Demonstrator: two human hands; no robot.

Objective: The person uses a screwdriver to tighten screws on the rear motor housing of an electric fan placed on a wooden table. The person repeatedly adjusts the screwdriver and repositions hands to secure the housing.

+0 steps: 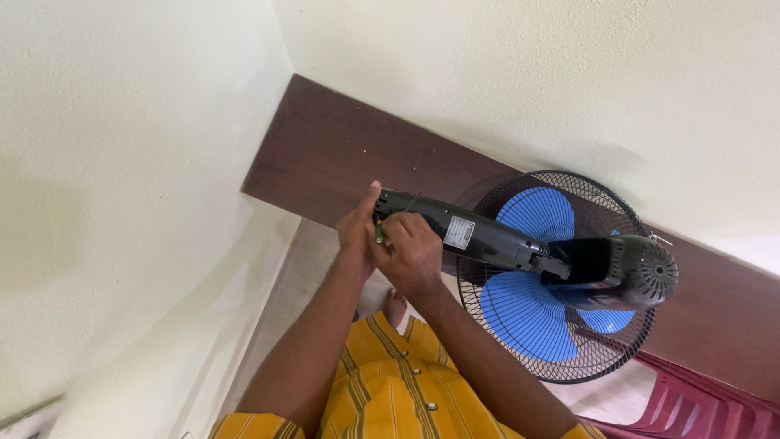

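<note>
- Looks like a room in somebody's home, a plain corner of a house and not a shop or workshop.
- Cream painted walls (122, 162) meet in a corner, with a dark brown wooden panel (341, 154) running along the base of one.
- Pale tiled floor (309, 268) down below, and a bare foot (395, 305) on it, so it's pretty much indoor living space.
- A household fan (561, 276) with blue blades and a black wire guard stands by the wall.
- A maroon plastic chair (699, 406) pokes in at the bottom right, the cheap stackable kind you see in houses.
</note>
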